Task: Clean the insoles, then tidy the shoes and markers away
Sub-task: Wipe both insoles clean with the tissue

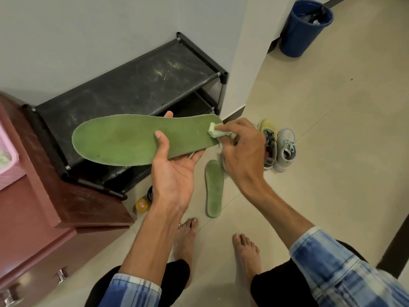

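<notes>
Left hand [174,171] gripping insole [119,140], thumb on top; right hand [243,149] pinching wipe [215,132] at its end. Could slip loose under hard rubbing.

so, count: two insoles (held insole [124,140] over the shoe rack [132,80], floor insole [214,187] right of it), yellow sneaker [267,126] plus grey sneaker [285,140] further right, one wipe [213,132], one blue bin [303,29].

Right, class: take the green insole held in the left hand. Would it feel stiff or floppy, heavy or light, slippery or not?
Probably springy rather than limp: the insole juts well past the left hand without drooping. It is likely light, since a thumb on top and fingers beneath carry it alone. Its matt, fuzzy-looking face should grip rather than slip.
</notes>
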